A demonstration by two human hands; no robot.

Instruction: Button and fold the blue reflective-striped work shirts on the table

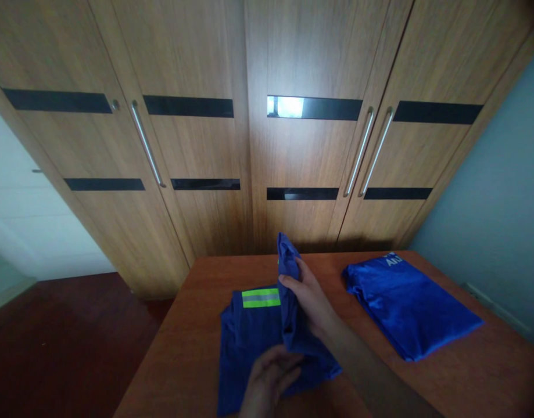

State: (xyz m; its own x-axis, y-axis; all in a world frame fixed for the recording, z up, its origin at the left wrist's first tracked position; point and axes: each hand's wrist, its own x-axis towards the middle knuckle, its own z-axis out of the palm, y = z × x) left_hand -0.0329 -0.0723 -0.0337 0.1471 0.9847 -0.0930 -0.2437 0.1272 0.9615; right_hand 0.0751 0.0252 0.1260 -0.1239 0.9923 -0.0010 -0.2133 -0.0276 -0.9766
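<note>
A dark blue work garment (236, 360) with a yellow-green and silver reflective strip lies partly folded on the wooden table. My right hand (308, 293) grips a raised, folded section of it, the thumb on the near face and the fingers behind. That section stands upright above the rest of the cloth. Lower down, my left hand (271, 374) rests at the bottom of the raised fold, its fingers spread apart and touching the cloth. Part of the garment is hidden behind my hands and right forearm.
A brighter blue folded item (410, 307) with white lettering lies on the right of the reddish-brown table (175, 342). Behind stands a wooden wardrobe (205, 151) with metal handles and dark strips. A pale wall (488, 215) is at the right, dark red floor (66, 342) at the left.
</note>
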